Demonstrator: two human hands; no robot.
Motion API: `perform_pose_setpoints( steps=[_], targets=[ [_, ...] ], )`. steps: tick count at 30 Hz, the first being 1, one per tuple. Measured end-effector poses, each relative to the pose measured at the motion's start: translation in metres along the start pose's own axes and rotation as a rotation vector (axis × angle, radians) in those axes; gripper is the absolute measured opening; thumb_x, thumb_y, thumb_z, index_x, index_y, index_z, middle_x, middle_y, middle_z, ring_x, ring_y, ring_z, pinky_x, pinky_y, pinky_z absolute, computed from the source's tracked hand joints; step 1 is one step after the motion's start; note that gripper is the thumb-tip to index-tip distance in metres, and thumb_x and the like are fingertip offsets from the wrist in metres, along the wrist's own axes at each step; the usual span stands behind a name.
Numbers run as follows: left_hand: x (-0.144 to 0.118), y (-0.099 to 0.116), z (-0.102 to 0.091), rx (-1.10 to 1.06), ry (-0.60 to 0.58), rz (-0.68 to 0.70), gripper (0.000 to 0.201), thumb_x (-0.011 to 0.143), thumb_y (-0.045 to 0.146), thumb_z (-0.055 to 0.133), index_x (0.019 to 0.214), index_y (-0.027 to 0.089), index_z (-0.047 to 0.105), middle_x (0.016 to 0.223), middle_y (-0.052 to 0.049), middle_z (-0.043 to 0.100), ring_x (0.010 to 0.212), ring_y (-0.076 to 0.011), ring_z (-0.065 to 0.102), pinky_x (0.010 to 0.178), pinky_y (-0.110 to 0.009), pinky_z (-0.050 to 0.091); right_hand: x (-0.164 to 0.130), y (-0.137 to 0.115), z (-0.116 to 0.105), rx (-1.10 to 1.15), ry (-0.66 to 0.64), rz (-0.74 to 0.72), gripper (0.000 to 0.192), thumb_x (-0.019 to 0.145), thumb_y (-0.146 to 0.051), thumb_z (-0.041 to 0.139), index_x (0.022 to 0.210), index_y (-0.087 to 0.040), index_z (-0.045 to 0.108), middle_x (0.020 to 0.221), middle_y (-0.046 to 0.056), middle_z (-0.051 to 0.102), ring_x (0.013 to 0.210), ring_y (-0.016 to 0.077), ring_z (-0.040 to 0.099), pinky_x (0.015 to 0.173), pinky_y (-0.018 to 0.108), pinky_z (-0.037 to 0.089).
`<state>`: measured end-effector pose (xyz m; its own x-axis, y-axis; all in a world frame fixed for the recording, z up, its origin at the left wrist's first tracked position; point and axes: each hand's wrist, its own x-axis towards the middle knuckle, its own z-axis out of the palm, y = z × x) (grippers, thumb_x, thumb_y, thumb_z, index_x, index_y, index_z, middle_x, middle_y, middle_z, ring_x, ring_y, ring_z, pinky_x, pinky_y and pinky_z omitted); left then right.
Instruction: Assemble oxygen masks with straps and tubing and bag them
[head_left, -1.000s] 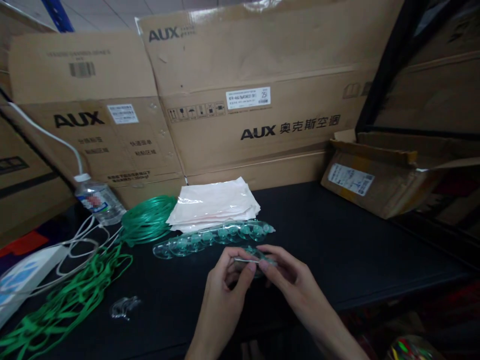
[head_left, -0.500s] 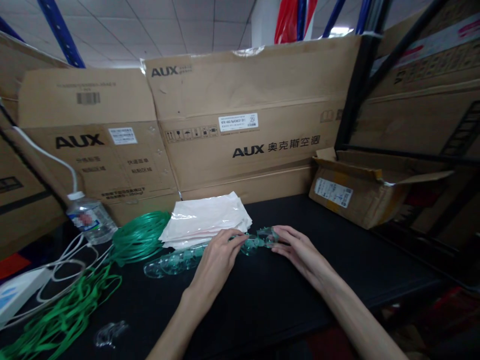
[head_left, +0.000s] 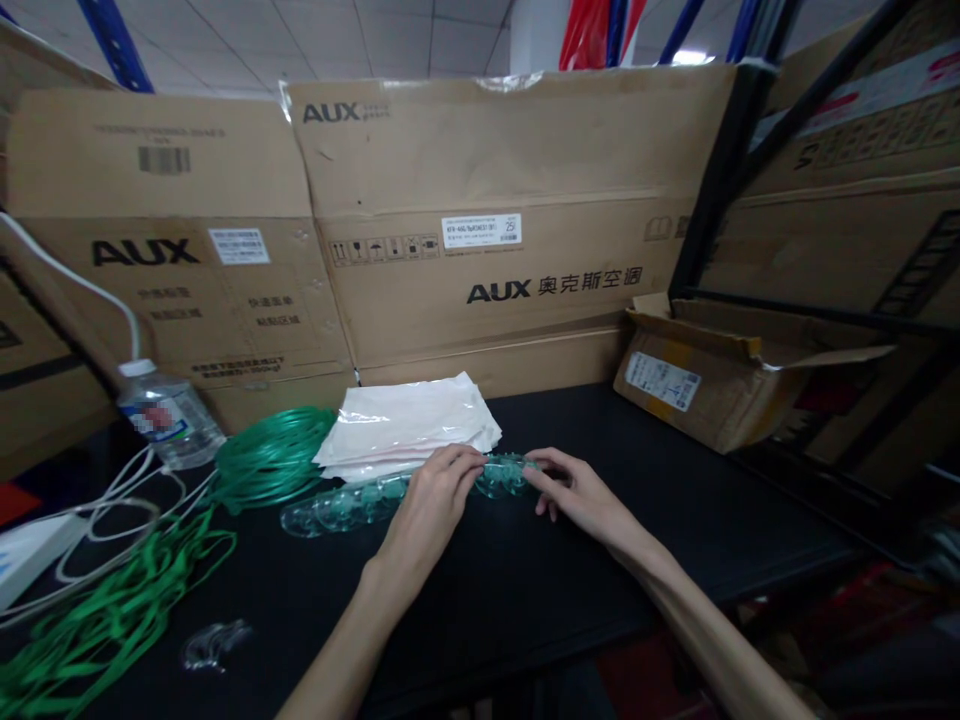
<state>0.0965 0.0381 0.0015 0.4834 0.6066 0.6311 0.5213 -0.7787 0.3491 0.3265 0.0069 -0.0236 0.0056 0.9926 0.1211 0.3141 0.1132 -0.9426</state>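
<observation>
A row of nested clear, green-tinted curved plastic pieces (head_left: 341, 508) lies on the black table, running from the left to between my hands. My left hand (head_left: 431, 500) reaches over the row, thumb and fingers closed on its middle, and it hides part of the pieces. At the right end my right hand (head_left: 581, 495) pinches the last clear piece between thumb and index finger, its other fingers curled below. Just behind the row is a stack of white plastic bags (head_left: 409, 420). What the pieces are for cannot be made out.
A coil of green tubing (head_left: 274, 455), green straps (head_left: 112, 620), white cables (head_left: 112, 540) and a water bottle (head_left: 169, 415) are at left. Small clear pieces (head_left: 216, 645) lie in front. An open carton (head_left: 675, 390) stands back right, before tall cardboard panels (head_left: 405, 320).
My right hand has moved left, bringing the end piece close against the others, so the gap there is gone. My left hand keeps its hold. The view has shifted slightly.
</observation>
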Motion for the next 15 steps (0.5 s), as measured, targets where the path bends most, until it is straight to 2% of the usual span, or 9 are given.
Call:
perform_pose_setpoints(
  steps=[2,4,6,9,12,15],
  targets=[
    [0.0,0.0,0.0,0.001,0.004,0.001,0.019,0.101,0.011,0.057,0.108,0.021,0.071,0.112,-0.005,0.074,0.108,-0.0218,0.071,0.1,-0.041,0.058,-0.003,-0.007,-0.003,-0.073,-0.027,-0.072,0.04,0.096,-0.042,0.064,0.129,-0.02,0.071,0.091,0.002,0.071,0.056,0.0128,0.064,0.048,0.026,0.05],
    [0.0,0.001,0.0,0.003,0.007,0.002,0.02,0.102,0.012,0.055,0.108,0.021,0.071,0.112,-0.005,0.074,0.108,-0.0215,0.072,0.1,-0.041,0.058,-0.005,-0.015,-0.006,-0.156,-0.034,-0.15,0.039,0.097,-0.043,0.063,0.128,-0.022,0.074,0.092,0.004,0.07,0.063,0.0149,0.065,0.057,0.028,0.054],
    [0.0,0.002,0.0,0.006,0.011,0.004,0.02,0.102,0.011,0.055,0.107,0.02,0.071,0.111,-0.005,0.074,0.107,-0.0211,0.072,0.1,-0.041,0.058,-0.007,-0.023,-0.009,-0.235,-0.031,-0.225,0.035,0.097,-0.041,0.064,0.125,-0.024,0.077,0.096,0.005,0.071,0.078,0.0189,0.068,0.074,0.033,0.056],
    [-0.001,0.004,0.0,0.016,0.02,0.009,0.019,0.101,0.011,0.056,0.107,0.02,0.072,0.112,-0.006,0.074,0.107,-0.021,0.072,0.1,-0.04,0.059,-0.009,-0.03,-0.01,-0.327,-0.031,-0.304,0.032,0.098,-0.037,0.063,0.127,-0.028,0.076,0.103,0.007,0.073,0.097,0.0241,0.069,0.095,0.04,0.051],
    [-0.002,0.003,0.0,0.032,0.041,0.014,0.018,0.101,0.013,0.057,0.109,0.02,0.072,0.113,-0.006,0.075,0.107,-0.0222,0.073,0.1,-0.041,0.059,-0.011,-0.029,-0.011,-0.383,-0.038,-0.339,0.035,0.101,-0.036,0.06,0.134,-0.031,0.071,0.112,0.007,0.073,0.103,0.0253,0.069,0.102,0.042,0.049],
    [0.003,0.001,-0.003,0.042,0.078,0.03,0.017,0.102,0.017,0.057,0.108,0.019,0.072,0.111,-0.007,0.077,0.106,-0.0228,0.073,0.106,-0.047,0.055,-0.013,-0.025,-0.01,-0.416,-0.027,-0.349,0.038,0.102,-0.036,0.059,0.139,-0.031,0.067,0.119,0.009,0.073,0.109,0.0267,0.069,0.105,0.045,0.048]
  ],
)
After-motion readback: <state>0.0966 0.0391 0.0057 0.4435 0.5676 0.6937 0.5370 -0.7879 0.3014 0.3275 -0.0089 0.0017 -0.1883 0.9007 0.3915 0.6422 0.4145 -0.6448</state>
